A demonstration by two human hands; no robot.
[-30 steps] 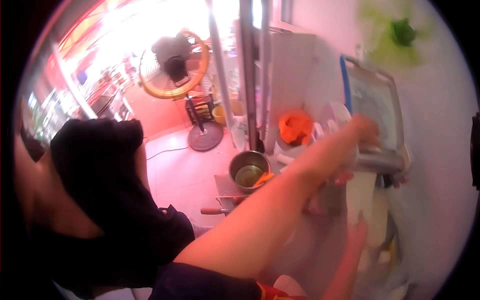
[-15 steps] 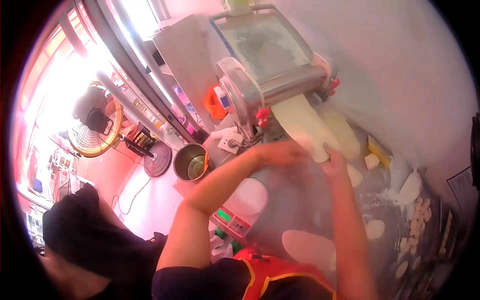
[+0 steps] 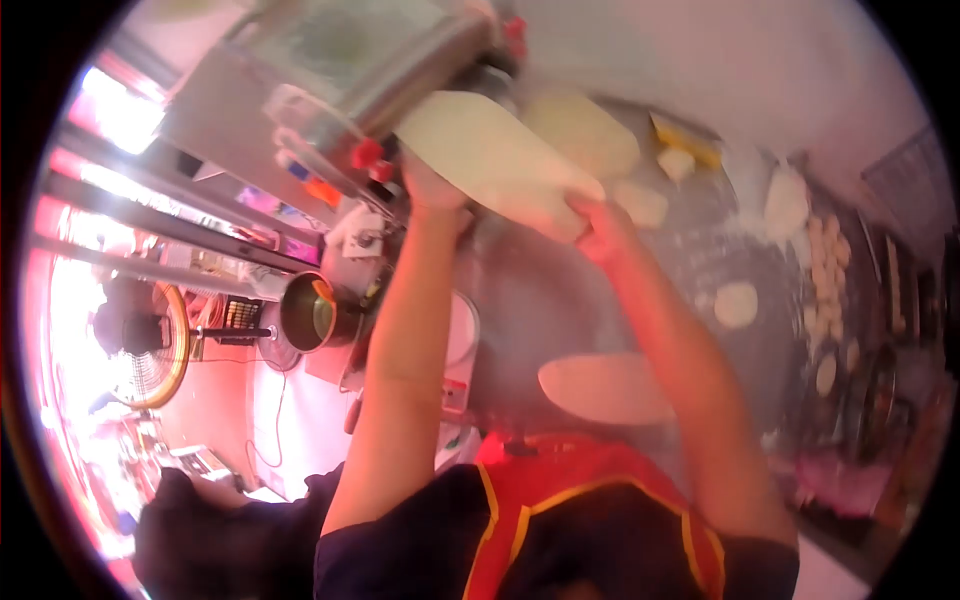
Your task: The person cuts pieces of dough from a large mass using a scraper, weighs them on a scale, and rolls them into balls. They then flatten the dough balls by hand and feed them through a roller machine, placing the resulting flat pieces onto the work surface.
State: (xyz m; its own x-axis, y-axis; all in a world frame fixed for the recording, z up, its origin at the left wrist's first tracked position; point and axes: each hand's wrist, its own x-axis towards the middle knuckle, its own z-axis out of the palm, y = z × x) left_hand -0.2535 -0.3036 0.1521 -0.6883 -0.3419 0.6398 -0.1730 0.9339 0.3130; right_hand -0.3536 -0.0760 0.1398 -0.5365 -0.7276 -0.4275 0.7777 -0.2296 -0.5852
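A long pale dough sheet (image 3: 490, 160) stretches from beside the steel rollers (image 3: 420, 85) of the dough sheeter toward the right. Its free right end is pinched between the thumb and fingers of my right hand (image 3: 603, 232). My left hand (image 3: 435, 188) holds the sheet from below near the rollers, its fingers partly hidden under the dough. Behind it lies another flat dough sheet (image 3: 580, 135). Closer to my body, an oval dough sheet (image 3: 605, 388) rests on the grey table (image 3: 530, 300).
A red knob (image 3: 367, 154) sticks out of the machine's near side. Left of the table stand a metal pot (image 3: 318, 312) and a fan (image 3: 150, 340). Small dough pieces (image 3: 828, 270), a dough round (image 3: 736, 304) and a yellow scraper (image 3: 690, 140) lie to the right. A person in black (image 3: 230, 535) is at lower left.
The view has turned, so the machine sits further up and left. My left hand has moved from near the sheet's free end to under its roller end. The right hand keeps its pinch.
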